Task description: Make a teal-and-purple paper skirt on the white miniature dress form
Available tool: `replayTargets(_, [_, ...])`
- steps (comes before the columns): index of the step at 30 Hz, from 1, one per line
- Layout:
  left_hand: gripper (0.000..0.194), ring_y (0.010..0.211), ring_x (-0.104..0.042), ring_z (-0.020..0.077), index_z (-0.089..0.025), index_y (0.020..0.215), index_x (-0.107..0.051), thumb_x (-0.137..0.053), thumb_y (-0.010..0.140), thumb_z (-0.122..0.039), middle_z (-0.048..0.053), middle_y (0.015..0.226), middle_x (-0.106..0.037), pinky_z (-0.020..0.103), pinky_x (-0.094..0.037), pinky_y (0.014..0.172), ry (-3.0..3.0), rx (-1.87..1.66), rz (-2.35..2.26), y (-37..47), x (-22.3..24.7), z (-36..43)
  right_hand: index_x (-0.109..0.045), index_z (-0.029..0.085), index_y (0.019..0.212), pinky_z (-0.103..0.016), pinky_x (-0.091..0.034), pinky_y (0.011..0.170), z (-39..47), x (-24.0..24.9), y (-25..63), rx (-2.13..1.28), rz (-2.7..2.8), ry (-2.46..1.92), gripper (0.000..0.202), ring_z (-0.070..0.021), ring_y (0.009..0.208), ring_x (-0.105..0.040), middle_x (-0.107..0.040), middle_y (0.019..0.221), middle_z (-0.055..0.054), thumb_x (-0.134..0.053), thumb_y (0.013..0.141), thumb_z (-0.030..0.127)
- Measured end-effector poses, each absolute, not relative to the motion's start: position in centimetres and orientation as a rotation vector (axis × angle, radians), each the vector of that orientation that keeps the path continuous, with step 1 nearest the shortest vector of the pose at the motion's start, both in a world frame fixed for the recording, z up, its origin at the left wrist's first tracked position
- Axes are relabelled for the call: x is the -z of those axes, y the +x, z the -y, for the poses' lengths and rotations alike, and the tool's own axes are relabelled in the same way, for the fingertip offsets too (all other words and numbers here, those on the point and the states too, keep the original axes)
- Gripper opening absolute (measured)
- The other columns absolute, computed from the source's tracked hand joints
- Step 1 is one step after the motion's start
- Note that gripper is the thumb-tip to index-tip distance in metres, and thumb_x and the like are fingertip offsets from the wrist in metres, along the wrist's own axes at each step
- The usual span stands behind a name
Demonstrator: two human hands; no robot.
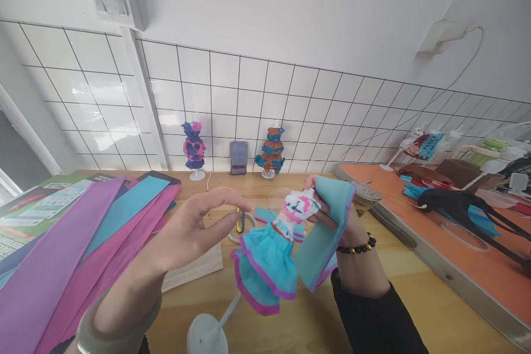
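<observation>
My right hand [326, 210] is closed around the top of a small dress form wearing a doll dress [265, 254], tilted so that its white stand base [207, 334] points toward me. The dress has a white bodice with pink and teal marks and a tiered turquoise skirt edged in purple. A turquoise fabric strip [321, 243] with purple edging also hangs from this hand, folded over and partly hiding the fingers. Left of the dress, my left hand [194, 227] is in the air, thumb and fingers apart, with nothing seen in it.
Purple, blue and pink fabric strips [99, 238] lie at left. Two dressed miniature forms, one blue-pink [194, 146] and one brown-teal [271, 152], stand at the back around a phone [238, 157]. A roll of tape [248, 227] lies behind the dress. A sewing surface [427, 221] is at right.
</observation>
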State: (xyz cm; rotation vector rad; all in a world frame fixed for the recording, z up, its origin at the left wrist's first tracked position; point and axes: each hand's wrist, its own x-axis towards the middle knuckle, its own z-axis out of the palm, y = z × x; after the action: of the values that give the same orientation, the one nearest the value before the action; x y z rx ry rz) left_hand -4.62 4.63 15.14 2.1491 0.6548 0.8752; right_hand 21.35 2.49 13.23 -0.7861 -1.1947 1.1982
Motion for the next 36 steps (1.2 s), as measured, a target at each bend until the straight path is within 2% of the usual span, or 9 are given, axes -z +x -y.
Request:
replayTargets(3, [0.019, 0.098, -0.057, 0.019, -0.025, 0.097, -0.06, -0.055, 0.083, -0.036, 0.001, 0.101, -0.064, 0.032, -0.044, 0.088, 2.079, -0.865, -0.86, -3.7, -14.9, -4.5, -0.058, 0.018, 0.073, -0.023, -0.035, 0.041, -2.1, -14.0, 19.4, -1.136, 1.212, -0.906, 0.018, -0.0055, 0.036, -0.024, -0.027, 0.043, 0.01, -0.057, 0.08, 0.035])
replayTargets(7, [0.031, 0.103, -0.054, 0.0216, -0.029, 0.107, -0.053, -0.057, 0.079, -0.043, 0.0, 0.11, -0.06, 0.035, -0.044, 0.086, 2.087, -0.759, -0.936, -2.1, -14.0, -4.1, -0.06, 0.017, 0.076, -0.02, -0.035, 0.038, -1.6, -14.5, 17.5, -0.98, 1.223, -1.088, 0.027, -0.0079, 0.04, -0.036, -0.035, 0.045, 0.007, -0.056, 0.08, 0.044])
replayTargets(13, [0.045, 0.099, -0.055, 0.0238, -0.036, 0.118, -0.046, -0.057, 0.076, -0.026, -0.001, 0.108, -0.06, 0.037, -0.043, 0.081, 2.159, -0.701, -0.98, -0.9, -13.0, -3.7, -0.059, 0.017, 0.073, -0.019, -0.035, 0.035, -1.4, -14.5, 16.7, -0.905, 1.197, -1.161, 0.032, -0.0086, 0.044, -0.041, -0.045, 0.053, 0.003, -0.057, 0.079, 0.049])
replayTargets(17, [0.044, 0.096, -0.057, 0.0232, -0.034, 0.117, -0.046, -0.052, 0.076, -0.021, -0.001, 0.106, -0.062, 0.036, -0.045, 0.078, 2.122, -0.726, -0.997, -0.8, -12.8, -4.0, -0.061, 0.019, 0.101, -0.02, -0.039, 0.038, -1.5, -14.4, 16.7, -0.903, 1.207, -1.111, 0.035, -0.0096, 0.045, -0.044, -0.049, 0.055, 0.003, -0.055, 0.082, 0.047])
replayTargets(20, [0.046, 0.097, -0.058, 0.0228, -0.031, 0.12, -0.046, -0.051, 0.076, -0.02, 0.001, 0.108, -0.063, 0.036, -0.046, 0.081, 2.071, -0.734, -0.984, -1.1, -12.5, -4.7, -0.042, 0.022, 0.13, -0.023, -0.042, 0.043, -1.4, -14.6, 16.9, -1.001, 1.196, -1.008, 0.053, -0.0095, 0.043, -0.043, -0.049, 0.052, 0.006, -0.053, 0.084, 0.046])
replayTargets(23, [0.048, 0.101, -0.059, 0.0232, -0.029, 0.123, -0.046, -0.052, 0.075, -0.02, 0.002, 0.111, -0.063, 0.036, -0.047, 0.083, 2.024, -0.746, -0.963, -1.7, -12.2, -5.6, -0.033, 0.021, 0.136, -0.024, -0.04, 0.043, -1.2, -14.8, 17.1, -1.187, 1.199, -0.931, 0.058, -0.0076, 0.037, -0.037, -0.049, 0.048, 0.007, -0.048, 0.087, 0.046])
replayTargets(28, [0.046, 0.112, -0.054, 0.0255, -0.023, 0.122, -0.05, -0.051, 0.076, -0.023, 0.007, 0.121, -0.06, 0.038, -0.045, 0.092, 1.972, -0.829, -0.956, -2.6, -12.2, -7.1, -0.034, 0.021, 0.135, -0.023, -0.037, 0.046, -1.2, -14.6, 17.2, -1.175, 1.33, -0.967, 0.057, -0.0071, 0.039, -0.034, -0.04, 0.047, 0.01, -0.052, 0.085, 0.044])
replayTargets(31, [0.048, 0.111, -0.055, 0.0264, -0.021, 0.124, -0.049, -0.051, 0.076, -0.024, 0.008, 0.119, -0.061, 0.04, -0.045, 0.091, 1.971, -0.83, -0.974, -3.1, -12.4, -7.6, -0.045, 0.022, 0.124, -0.02, -0.031, 0.044, -1.5, -14.2, 16.9, -1.112, 1.485, -1.054, 0.053, -0.0068, 0.044, -0.032, -0.034, 0.052, 0.011, -0.063, 0.078, 0.041])
replayTargets(36, [0.048, 0.11, -0.056, 0.0259, -0.019, 0.122, -0.051, -0.052, 0.075, -0.025, 0.007, 0.118, -0.062, 0.036, -0.046, 0.089, 1.964, -0.837, -0.986, -3.4, -12.7, -7.8, -0.062, 0.02, 0.09, -0.021, -0.035, 0.047, -2.0, -13.6, 16.2, -0.966, 1.697, -1.173, 0.027, -0.0092, 0.054, -0.042, -0.051, 0.067, 0.003, -0.066, 0.073, 0.041])
